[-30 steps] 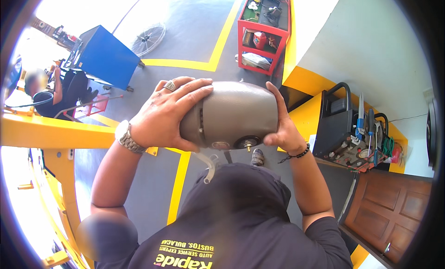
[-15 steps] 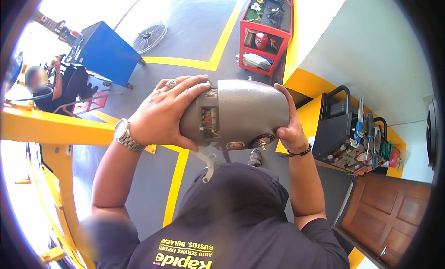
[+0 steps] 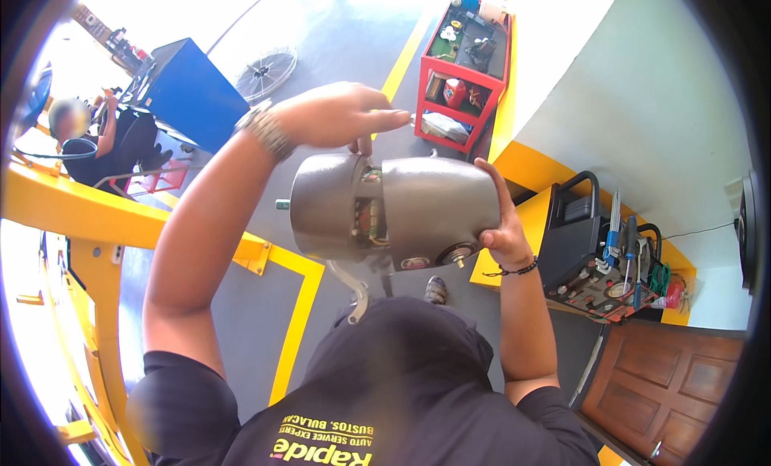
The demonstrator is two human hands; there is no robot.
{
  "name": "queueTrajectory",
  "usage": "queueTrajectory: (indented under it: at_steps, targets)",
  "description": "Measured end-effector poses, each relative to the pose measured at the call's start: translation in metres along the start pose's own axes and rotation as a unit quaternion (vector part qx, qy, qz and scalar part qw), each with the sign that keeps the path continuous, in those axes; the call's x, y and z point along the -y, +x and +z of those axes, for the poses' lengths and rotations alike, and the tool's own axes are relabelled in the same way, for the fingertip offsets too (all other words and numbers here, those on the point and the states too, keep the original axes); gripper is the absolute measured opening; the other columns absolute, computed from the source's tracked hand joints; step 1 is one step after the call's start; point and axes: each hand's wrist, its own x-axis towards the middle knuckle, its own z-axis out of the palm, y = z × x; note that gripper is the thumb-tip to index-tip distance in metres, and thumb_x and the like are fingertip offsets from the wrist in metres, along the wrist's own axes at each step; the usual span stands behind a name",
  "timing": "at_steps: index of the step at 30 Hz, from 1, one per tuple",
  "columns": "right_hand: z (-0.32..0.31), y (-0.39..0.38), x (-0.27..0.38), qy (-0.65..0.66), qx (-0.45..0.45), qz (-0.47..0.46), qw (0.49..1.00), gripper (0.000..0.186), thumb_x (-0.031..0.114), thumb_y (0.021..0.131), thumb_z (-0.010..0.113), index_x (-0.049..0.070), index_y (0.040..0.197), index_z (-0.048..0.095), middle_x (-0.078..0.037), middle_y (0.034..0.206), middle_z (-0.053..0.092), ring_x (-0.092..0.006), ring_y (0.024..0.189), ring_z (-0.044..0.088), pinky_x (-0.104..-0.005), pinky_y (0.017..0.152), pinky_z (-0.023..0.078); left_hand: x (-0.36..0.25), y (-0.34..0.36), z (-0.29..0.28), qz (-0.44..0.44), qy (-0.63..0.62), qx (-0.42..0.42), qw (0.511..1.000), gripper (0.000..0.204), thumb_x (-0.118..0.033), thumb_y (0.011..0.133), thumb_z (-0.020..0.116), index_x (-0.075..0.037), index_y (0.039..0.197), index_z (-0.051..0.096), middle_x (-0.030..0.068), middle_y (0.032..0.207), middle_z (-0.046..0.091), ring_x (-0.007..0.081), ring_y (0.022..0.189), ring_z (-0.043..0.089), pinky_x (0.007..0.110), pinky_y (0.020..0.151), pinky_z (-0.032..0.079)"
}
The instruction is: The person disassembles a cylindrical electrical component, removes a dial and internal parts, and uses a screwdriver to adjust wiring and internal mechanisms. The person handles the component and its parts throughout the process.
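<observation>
A grey, rounded, two-part metal housing point(image 3: 442, 193) hangs in front of my chest, its long side running left to right. Through a gap between its halves I see wiring and small parts. A threaded brass-coloured fitting point(image 3: 460, 261) sticks out low on the right half, and a small green piece point(image 3: 283, 204) juts from the left end. My right hand point(image 3: 506, 229) grips the right end, thumb at the front. Above the left half, my left hand point(image 3: 341, 117) is raised with fingers stretched out; one finger points down by the housing's top edge. A curved metal lever point(image 3: 353, 285) hangs below.
A yellow beam point(image 3: 88, 205) crosses at left. Beyond it, a person point(image 3: 120, 141) sits beside a blue cabinet point(image 3: 193, 93). A red tool cart point(image 3: 462, 73) stands ahead. At right are a black machine holding tools point(image 3: 598, 257) and a wooden door point(image 3: 662, 378).
My left hand has let go of the housing's left half and lifted above it. The right hand keeps its grip. More of the left half and the green piece now show.
</observation>
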Motion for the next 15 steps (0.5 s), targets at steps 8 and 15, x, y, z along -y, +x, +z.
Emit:
queueTrajectory:
  at_steps: [8, 15]
  targets:
    - [0.010, -0.012, -0.014, 0.023, -0.008, -0.021, 0.999, 0.129, 0.039, 0.063, 0.102, 0.010, 0.163, 0.026, -0.013, 0.148, 0.049, -0.0255, 0.139, 0.048, -0.0396, 0.116, 0.038, -0.068, 0.133, 0.035, -0.082, 0.145, 0.311, 0.936, 0.047, -0.038, 0.102, 0.057, -0.008, 0.138, 0.065, 0.0142, 0.118, 0.075, 0.0253, 0.098, 0.075, 0.041, 0.086, 0.063]
    - [0.021, -0.033, -0.015, -0.044, -0.036, -0.008, 0.998, 0.124, 0.036, 0.066, 0.101, 0.011, 0.163, 0.028, -0.012, 0.147, 0.049, -0.0258, 0.135, 0.049, -0.0402, 0.109, 0.046, -0.048, 0.134, 0.045, 0.010, -0.010, 0.212, 0.977, 0.029, -0.014, 0.095, 0.069, 0.001, 0.120, 0.072, 0.0112, 0.103, 0.075, 0.0166, 0.089, 0.074, 0.033, 0.080, 0.061]
